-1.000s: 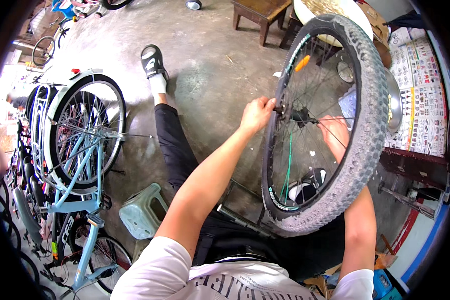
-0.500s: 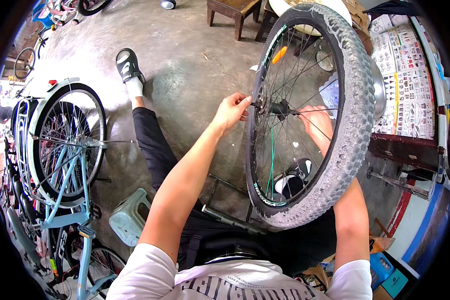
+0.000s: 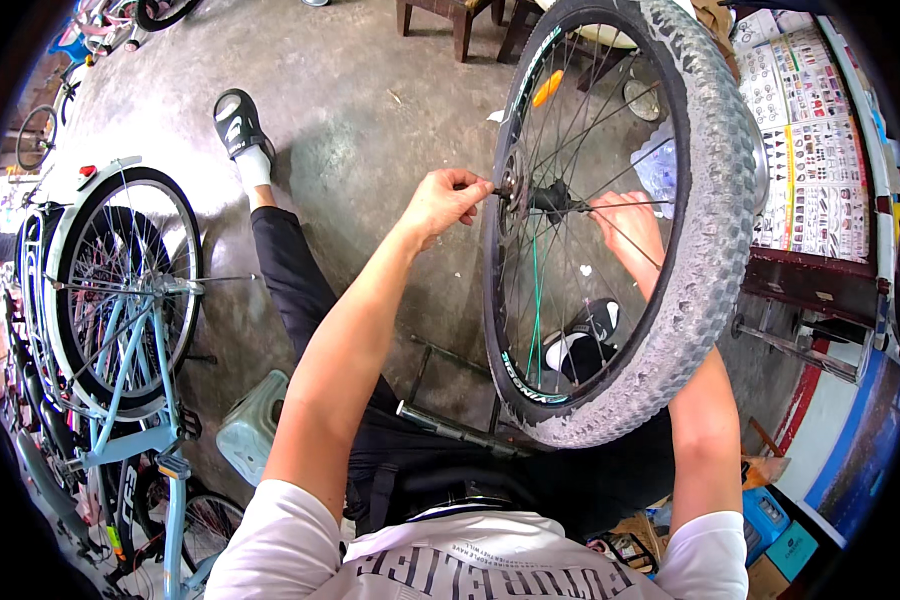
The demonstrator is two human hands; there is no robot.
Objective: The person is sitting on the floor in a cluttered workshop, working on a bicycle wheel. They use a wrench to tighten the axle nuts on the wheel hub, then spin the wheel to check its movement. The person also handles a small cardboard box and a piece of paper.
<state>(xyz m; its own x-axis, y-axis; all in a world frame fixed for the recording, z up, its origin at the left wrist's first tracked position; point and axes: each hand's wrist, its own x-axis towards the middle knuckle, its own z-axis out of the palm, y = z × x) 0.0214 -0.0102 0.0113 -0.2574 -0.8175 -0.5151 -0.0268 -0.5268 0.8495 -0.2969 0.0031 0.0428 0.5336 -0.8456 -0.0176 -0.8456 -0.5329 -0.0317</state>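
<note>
At the round, knobbly wheel (image 3: 708, 225), the left hand (image 3: 438, 206) pinches a slim axle end (image 3: 497, 191); right hand (image 3: 626, 222) grip unclear.

Top of wheel (image 3: 550, 198) beyond upper edge

We look down from the wearer's head through one wide fisheye, past the white shirt (image 3: 480, 560) toward the floor (image 3: 370, 110). Near below us are the left hand (image 3: 444, 207), right hand (image 3: 627, 222) and bicycle wheel (image 3: 710, 220), while straight edges farther out bend toward the view's dark rim.
</note>
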